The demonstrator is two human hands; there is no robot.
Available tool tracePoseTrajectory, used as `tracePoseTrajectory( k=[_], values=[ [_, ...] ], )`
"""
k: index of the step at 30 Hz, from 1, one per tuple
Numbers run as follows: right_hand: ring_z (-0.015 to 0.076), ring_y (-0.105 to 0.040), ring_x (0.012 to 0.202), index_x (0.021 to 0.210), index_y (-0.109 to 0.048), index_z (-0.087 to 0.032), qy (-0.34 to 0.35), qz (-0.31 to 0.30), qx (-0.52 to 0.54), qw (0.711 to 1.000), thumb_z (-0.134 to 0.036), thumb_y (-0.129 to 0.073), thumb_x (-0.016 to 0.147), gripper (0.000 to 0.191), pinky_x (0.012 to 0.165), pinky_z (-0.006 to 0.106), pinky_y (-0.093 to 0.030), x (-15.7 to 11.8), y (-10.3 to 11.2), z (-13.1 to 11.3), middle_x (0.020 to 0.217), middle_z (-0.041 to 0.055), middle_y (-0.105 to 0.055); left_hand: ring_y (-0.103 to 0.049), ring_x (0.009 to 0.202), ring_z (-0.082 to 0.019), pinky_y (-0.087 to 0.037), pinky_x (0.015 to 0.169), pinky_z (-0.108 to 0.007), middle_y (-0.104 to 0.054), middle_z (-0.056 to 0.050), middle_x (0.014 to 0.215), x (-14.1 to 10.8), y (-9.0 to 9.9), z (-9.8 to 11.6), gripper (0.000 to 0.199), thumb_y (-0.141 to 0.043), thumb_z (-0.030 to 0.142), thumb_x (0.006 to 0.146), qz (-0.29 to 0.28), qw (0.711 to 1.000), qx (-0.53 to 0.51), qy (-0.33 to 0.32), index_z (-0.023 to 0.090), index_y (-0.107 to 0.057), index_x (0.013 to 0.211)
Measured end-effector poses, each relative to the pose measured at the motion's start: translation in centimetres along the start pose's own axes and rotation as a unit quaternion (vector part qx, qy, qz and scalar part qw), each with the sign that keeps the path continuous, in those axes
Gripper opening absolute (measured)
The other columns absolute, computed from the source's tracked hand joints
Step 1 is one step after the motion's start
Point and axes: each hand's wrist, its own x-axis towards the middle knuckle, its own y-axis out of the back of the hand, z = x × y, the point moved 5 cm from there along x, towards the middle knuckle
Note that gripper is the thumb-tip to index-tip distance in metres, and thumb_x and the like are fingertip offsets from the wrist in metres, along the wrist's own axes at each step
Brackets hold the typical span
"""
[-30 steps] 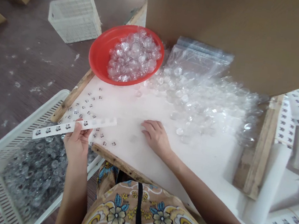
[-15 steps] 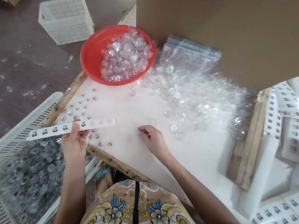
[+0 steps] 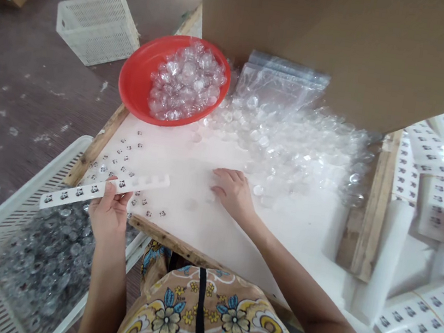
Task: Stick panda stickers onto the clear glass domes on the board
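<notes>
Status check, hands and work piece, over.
Left hand gripping white panda-print sticker strip. Right hand over white tabletop, nothing clearly visible in it. Clear plastic discs scattered beyond right hand.

Strip (image 3: 73, 193) — smooth paper; bowl (image 3: 136, 80) — plastic

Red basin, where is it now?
In the head view, the red basin sits left of centre, at the far left of the white table, just left of the flat clear bags.

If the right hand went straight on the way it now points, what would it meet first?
The right hand would probably meet the red basin first, ahead to the left, though its height above the tabletop is unclear.
</notes>
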Motion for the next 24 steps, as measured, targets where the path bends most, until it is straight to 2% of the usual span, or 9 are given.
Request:
tracePoseTrajectory(
  k=[3, 7, 12, 18, 21, 24],
  values=[
    [0.031, -0.054, 0.107, 0.118, -0.062, -0.021, -0.015, 0.013, -0.023, 1.0, -0.017, -0.061, 0.086, 0.032, 0.085, 0.045, -0.043, -0.3, 0.5, 0.9, 0.118, 0.0109, -0.067, -0.067, 0.074, -0.013, -0.06, 0.069, -0.025, -0.071, -0.002, 0.086, 0.0, 0.0, -0.1, 0.027, -0.085, 0.028, 0.066, 0.003, 1.0, 0.007, 0.003, 0.017, -0.073, 0.087],
    [0.0302, -0.056, 0.101, 0.111, -0.065, -0.021, -0.015, 0.004, -0.015, 1.0, -0.015, -0.057, 0.088, 0.026, 0.084, 0.045, -0.043, -0.5, 0.8, 1.8, 0.106, 0.0096, -0.07, -0.067, 0.078, -0.013, -0.061, 0.072, -0.027, -0.072, -0.002, 0.09, 0.0, -0.4, -0.1, 0.026, -0.085, 0.025, 0.066, 0.002, 1.0, -0.007, 0.004, 0.017, -0.072, 0.087],
    [0.0313, -0.054, 0.111, 0.123, -0.059, -0.021, -0.011, 0.041, 0.009, 0.999, -0.021, -0.06, 0.087, 0.035, 0.092, 0.049, -0.045, -0.9, 1.8, 2.7, 0.121, 0.0126, -0.063, -0.067, 0.076, -0.013, -0.061, 0.071, -0.027, -0.072, -0.002, 0.087, -0.1, -0.4, -0.1, 0.025, -0.085, 0.024, 0.066, 0.0, 1.0, -0.016, 0.008, 0.016, -0.073, 0.086],
    [0.0285, -0.057, 0.106, 0.121, -0.06, -0.022, -0.005, 0.014, 0.043, 0.999, -0.015, -0.053, 0.088, 0.035, 0.092, 0.048, -0.049, -1.6, 1.8, 3.1, 0.115, 0.0109, -0.065, -0.067, 0.073, -0.013, -0.061, 0.062, -0.024, -0.071, -0.002, 0.088, -0.2, -0.6, -0.4, 0.025, -0.085, 0.022, 0.064, 0.006, 1.0, -0.011, 0.014, 0.016, -0.074, 0.086],
    [0.0281, -0.056, 0.111, 0.121, -0.059, -0.023, 0.008, 0.032, 0.059, 0.998, -0.017, -0.055, 0.089, 0.033, 0.095, 0.047, -0.049, -2.0, 2.2, 2.9, 0.118, 0.0104, -0.064, -0.068, 0.076, -0.014, -0.061, 0.065, -0.024, -0.071, -0.001, 0.091, -0.2, -0.8, -0.3, 0.024, -0.084, 0.022, 0.065, -0.003, 1.0, -0.013, 0.003, 0.017, -0.073, 0.086],
    [0.0297, -0.055, 0.111, 0.122, -0.059, -0.023, -0.008, 0.056, 0.04, 0.998, -0.024, -0.06, 0.088, 0.034, 0.094, 0.049, -0.048, -3.0, 3.0, 3.3, 0.118, 0.0116, -0.062, -0.068, 0.08, -0.014, -0.061, 0.067, -0.025, -0.071, -0.001, 0.095, -0.2, -0.7, -0.4, 0.024, -0.083, 0.022, 0.067, -0.002, 1.0, -0.012, 0.006, 0.018, -0.073, 0.088]
  ],
)
